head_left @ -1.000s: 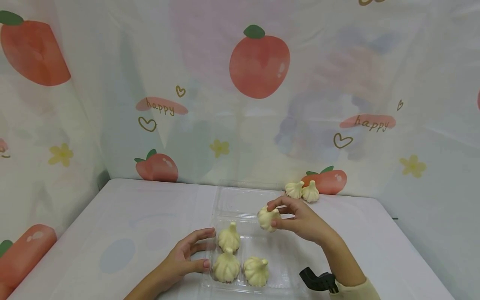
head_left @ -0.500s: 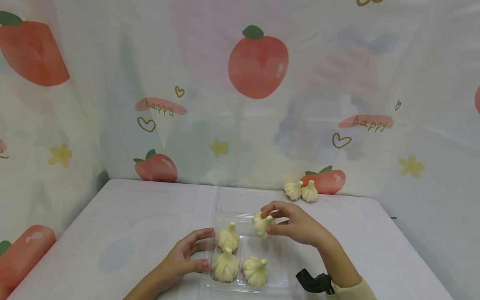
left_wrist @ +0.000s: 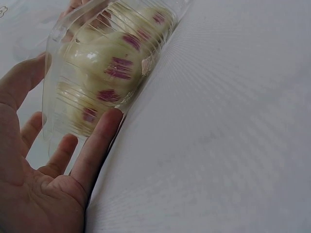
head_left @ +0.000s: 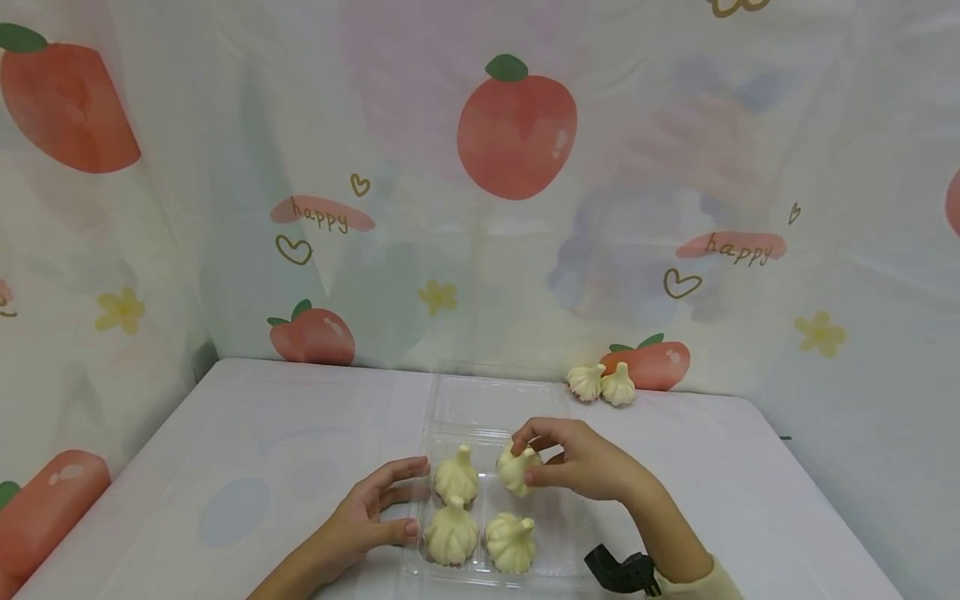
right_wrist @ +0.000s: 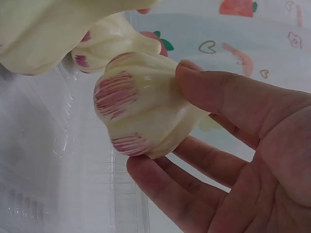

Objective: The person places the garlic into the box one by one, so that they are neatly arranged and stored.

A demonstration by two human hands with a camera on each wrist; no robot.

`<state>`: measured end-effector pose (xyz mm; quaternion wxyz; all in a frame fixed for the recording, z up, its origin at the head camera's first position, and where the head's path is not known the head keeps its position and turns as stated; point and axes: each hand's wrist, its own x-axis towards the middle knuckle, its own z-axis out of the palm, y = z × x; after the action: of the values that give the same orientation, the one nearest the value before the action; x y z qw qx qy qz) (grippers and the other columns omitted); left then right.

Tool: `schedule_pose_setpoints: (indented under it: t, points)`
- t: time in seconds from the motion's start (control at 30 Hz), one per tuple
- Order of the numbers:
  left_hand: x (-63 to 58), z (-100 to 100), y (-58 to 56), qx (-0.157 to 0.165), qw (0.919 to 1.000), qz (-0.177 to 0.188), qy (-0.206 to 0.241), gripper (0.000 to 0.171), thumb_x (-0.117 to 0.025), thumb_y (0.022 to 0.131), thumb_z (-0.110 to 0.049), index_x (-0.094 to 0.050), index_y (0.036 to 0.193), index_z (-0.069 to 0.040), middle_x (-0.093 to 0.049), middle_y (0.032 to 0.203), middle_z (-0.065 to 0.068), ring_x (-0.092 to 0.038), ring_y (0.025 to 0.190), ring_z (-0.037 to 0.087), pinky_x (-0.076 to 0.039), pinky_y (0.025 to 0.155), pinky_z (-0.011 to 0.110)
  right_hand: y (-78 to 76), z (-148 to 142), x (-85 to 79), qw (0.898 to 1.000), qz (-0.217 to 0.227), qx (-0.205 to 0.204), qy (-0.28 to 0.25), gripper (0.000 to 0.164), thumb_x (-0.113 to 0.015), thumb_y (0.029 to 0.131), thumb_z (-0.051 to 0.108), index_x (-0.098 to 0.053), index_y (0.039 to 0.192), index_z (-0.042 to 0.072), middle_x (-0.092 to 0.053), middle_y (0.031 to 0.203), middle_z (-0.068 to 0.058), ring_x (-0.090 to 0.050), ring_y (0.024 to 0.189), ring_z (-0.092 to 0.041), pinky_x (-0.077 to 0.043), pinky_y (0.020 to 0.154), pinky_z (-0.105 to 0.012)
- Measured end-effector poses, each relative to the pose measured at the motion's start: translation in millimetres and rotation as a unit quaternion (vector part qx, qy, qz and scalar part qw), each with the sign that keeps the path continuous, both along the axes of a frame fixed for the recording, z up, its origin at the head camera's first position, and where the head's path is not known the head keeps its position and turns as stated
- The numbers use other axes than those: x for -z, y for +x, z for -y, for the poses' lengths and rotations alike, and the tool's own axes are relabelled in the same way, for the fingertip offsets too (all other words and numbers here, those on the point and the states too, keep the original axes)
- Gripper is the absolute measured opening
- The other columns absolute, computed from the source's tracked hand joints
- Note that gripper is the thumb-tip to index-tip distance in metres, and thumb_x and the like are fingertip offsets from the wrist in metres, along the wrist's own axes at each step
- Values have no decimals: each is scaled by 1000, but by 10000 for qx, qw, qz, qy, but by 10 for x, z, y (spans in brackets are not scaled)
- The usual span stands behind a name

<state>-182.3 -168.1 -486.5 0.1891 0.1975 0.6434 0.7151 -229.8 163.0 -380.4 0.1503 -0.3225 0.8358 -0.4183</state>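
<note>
Between the thumb and fingers of my right hand point(head_left: 588, 462) is a cream garlic bulb point(head_left: 513, 470), held over the back of a clear plastic box point(head_left: 558, 546). Its purple streaks show in the right wrist view, where the thumb presses near the neck of the held garlic bulb point(right_wrist: 141, 107). Two garlic bulbs point(head_left: 453, 533) sit along the box's left side, and one more garlic bulb point(head_left: 512, 542) lies at the front middle. My left hand point(head_left: 367, 512) rests against the box's left wall, fingers spread and fairly straight; in the left wrist view a fingertip touches the clear wall point(left_wrist: 53, 102).
The box's lid point(head_left: 498, 404) lies folded back behind it. Two more garlic bulbs point(head_left: 602, 383) stand at the back edge of the white table point(head_left: 315, 433), close to the printed cloth backdrop point(head_left: 420, 167). A black strap-mounted device point(head_left: 618, 571) sits at the right wrist.
My right hand has moved left and toward the front, bringing the garlic bulb lower over the back of the box. The left hand has stayed against the box.
</note>
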Motion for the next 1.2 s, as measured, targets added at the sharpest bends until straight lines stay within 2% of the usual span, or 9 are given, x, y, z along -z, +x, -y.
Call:
schedule_pose_setpoints:
  t: [0.4, 0.7, 1.0, 1.2]
  points:
    - [14, -1, 15, 42, 10000, 0, 33, 69, -68, 93, -8, -34, 153, -10, -28, 159, 19, -41, 136, 39, -58, 87, 45, 0, 68, 6, 9997, 88, -184, 133, 22, -74, 90, 14, -64, 109, 16, -65, 111, 1, -63, 114, -30, -57, 84, -34]
    - [10, -1, 13, 22, 10000, -70, -24, 69, -69, 93, -8, -34, 153, -10, -29, 158, 19, -40, 137, 40, -58, 88, 44, -27, 144, -97, 9977, 25, -292, 619, 21, -76, 89, 12, -65, 105, 18, -66, 110, 4, -63, 116, -28, -57, 83, -29]
    - [3, 3, 1, 45, 10000, -48, 71, 71, -69, 93, -6, -33, 154, -9, -28, 159, 20, -41, 136, 40, -58, 88, 45, -32, 272, -163, 9894, -509, -438, 1287, 23, -79, 83, 8, -65, 96, 21, -67, 103, 10, -66, 111, -27, -55, 77, -26]
    - [13, 4, 3, 28, 10000, -75, 39, 70, -69, 93, -7, -34, 153, -10, -28, 158, 20, -41, 136, 40, -58, 88, 45, -5, 395, -139, 9825, -655, -383, 1702, 26, -80, 79, 6, -65, 90, 24, -67, 97, 15, -66, 109, -25, -53, 76, -28]
